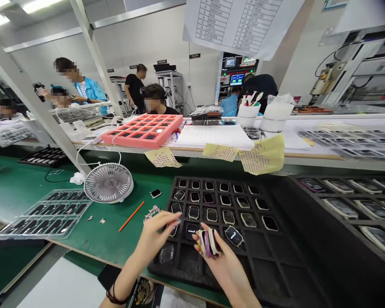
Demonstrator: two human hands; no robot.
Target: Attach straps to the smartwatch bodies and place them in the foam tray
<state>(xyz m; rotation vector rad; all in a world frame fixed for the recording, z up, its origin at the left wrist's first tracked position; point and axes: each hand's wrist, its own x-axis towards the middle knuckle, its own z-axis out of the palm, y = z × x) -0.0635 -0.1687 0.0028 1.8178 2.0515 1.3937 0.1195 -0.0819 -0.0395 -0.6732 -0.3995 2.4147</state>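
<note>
My right hand [218, 252] is wrapped round a small stack of watch cases [208, 242], with white, purple and yellowish edges, above the front part of a black foam tray [192, 259]. To its left, my left hand [158, 233] has thumb and index finger brought together over the tray's left edge; anything between the fingertips is too small to make out. Square watch faces fill the tray's rear compartments. One watch [234, 236] with a lit screen sits tilted just right of my right hand. A clear plastic piece [166, 253] lies in the front-left compartment.
Left of the tray are an orange pen [131, 216], a white fan [111, 183], a loose watch [155, 193] and a clear tray of dark parts [45, 214]. Another foam tray [356, 205] is at right. A shelf behind holds a pink tray [144, 130]. People are beyond.
</note>
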